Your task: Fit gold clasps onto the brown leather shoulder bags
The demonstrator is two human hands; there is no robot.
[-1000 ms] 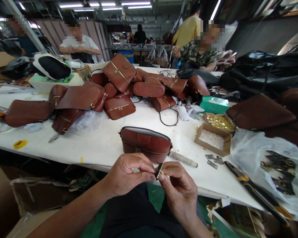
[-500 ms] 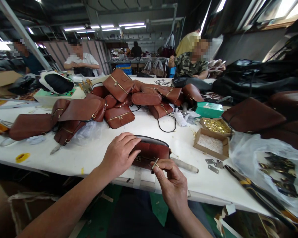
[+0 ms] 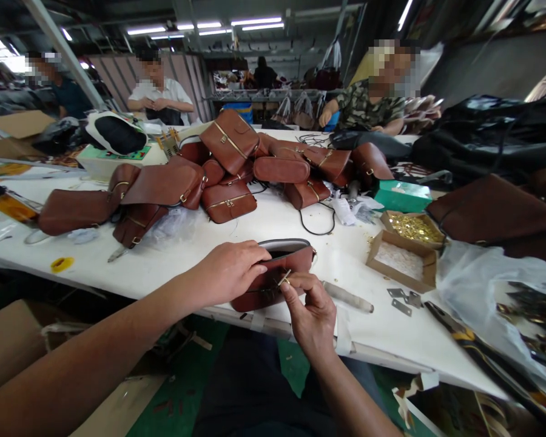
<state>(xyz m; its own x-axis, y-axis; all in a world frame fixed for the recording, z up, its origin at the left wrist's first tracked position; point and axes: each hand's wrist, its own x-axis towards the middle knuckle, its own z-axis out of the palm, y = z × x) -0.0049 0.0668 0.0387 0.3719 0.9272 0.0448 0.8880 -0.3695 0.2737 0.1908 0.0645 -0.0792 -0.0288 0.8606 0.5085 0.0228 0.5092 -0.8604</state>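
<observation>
A brown leather bag (image 3: 279, 267) lies near the table's front edge, its zipped mouth gaping and a pale lining showing inside. My left hand (image 3: 230, 270) grips the bag's left end at the rim, with some fingertips hidden in the opening. Between thumb and forefinger of my right hand (image 3: 313, 306) is a small gold metal fitting (image 3: 284, 278), held right in front of the bag's near side. Its exact kind is too small to make out. Whether the fitting touches the leather I cannot tell.
More brown leather bags (image 3: 230, 142) are piled behind. To the right are a grey rod (image 3: 348, 296), a box of gold parts (image 3: 414, 227), a box of whitish pieces (image 3: 400, 262), metal plates (image 3: 400, 305) and large pliers (image 3: 468, 340). Co-workers sit across the table.
My right hand has brought the gold fitting up against or close to the bag's front. The left hand stays on the bag's rim. The whole view has shifted slightly.
</observation>
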